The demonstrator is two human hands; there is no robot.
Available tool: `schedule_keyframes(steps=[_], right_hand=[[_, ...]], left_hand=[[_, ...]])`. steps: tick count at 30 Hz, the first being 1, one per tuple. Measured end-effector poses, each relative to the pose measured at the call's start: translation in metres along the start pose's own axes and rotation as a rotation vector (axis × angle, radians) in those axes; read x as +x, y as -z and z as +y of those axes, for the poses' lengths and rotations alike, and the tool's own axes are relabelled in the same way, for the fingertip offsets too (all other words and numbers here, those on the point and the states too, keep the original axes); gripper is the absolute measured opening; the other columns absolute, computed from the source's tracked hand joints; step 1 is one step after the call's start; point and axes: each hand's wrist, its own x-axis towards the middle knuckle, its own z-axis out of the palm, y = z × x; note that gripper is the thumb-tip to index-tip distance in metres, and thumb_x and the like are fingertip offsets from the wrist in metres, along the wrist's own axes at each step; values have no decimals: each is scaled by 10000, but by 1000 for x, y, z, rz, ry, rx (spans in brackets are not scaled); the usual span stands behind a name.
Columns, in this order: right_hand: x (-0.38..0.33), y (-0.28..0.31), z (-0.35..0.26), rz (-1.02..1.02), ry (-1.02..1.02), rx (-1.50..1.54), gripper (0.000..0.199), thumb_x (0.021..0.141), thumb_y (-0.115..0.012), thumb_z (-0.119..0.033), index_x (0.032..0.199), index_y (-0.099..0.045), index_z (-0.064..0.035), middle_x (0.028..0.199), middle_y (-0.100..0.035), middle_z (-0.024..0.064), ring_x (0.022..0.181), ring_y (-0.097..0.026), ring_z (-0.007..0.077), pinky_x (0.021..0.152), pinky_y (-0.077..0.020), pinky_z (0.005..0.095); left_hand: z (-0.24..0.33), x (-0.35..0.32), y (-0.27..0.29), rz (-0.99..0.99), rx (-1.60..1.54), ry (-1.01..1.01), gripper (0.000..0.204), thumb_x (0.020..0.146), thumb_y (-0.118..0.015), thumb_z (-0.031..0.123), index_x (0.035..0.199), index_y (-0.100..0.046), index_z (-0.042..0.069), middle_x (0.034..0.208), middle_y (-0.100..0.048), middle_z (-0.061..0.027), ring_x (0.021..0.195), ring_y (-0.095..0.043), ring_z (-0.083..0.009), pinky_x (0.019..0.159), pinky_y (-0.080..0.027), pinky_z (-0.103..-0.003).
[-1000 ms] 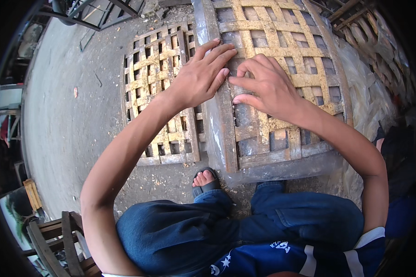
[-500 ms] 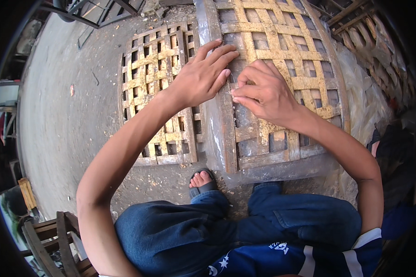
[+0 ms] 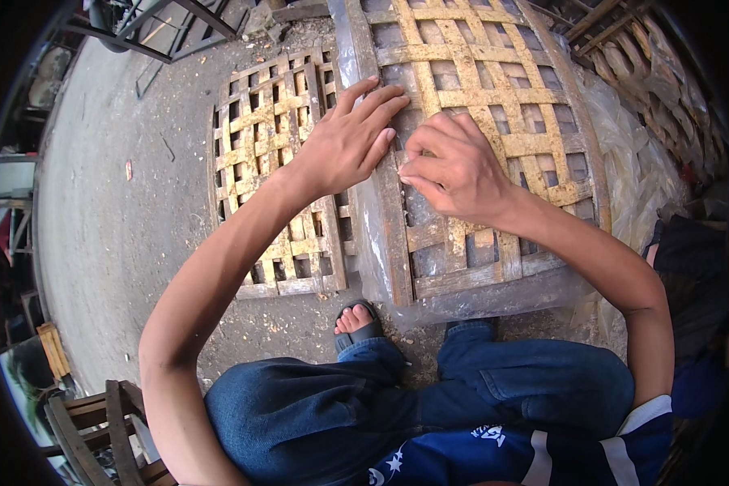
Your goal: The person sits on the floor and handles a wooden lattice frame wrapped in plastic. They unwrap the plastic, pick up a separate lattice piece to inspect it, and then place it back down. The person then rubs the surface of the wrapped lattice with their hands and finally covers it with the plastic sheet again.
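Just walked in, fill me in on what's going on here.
A person crouches on the concrete ground over a woven bamboo lattice panel covered in clear plastic sheet. The left hand lies flat on its left frame edge; the right hand pinches at the plastic beside it. A second, bare lattice panel lies alongside.

The big lattice panel [image 3: 494, 121] at upper centre is yellowish tan strips crossed into a square grid, with grey-brown weathered edges and a milky clear plastic sheet [image 3: 632, 162] showing through the gaps; the smaller lattice panel [image 3: 275, 170] to its left is the same pale yellow weave, a bit dirtier; the ground [image 3: 113, 227] on the left is flat dusty grey; the jeans [image 3: 381, 405] along the bottom are dark blue denim; the shirt [image 3: 535, 454] is navy with white stripes and little white stars.
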Motion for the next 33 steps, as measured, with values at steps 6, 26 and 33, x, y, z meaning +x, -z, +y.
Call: schedule_keyframes(steps=[6,26,33], right_hand=[[7,4,-5,-37,-179,106,52,790,-748,-115,773,-703,-95,913,-611,19,925,-569,201,818,-400,370],[-107,154,268,904,-1113,243,312,1003,-607,-112,1286,-558,11,1170,-680,98,864,-667,162,751,-528,284],[-256,204,317,1077,-1643,196,344,895,-631,-103,1222,-598,-2,1055,-628,103,916,-618,215,720,-530,390]], left_hand=[[0,-2,2,-20,-4,16,512,1088,-316,334,1504,-447,66,1567,-433,-153,1481,-312,-411,1229,-317,-513],[8,10,22,-215,30,107,819,968,-489,671,1543,-424,92,1569,-428,-151,1495,-295,-410,1187,-394,-568],[17,14,29,-336,86,141,982,856,-657,699,1605,-340,149,1611,-357,-135,1517,-233,-436,1155,-441,-595]])
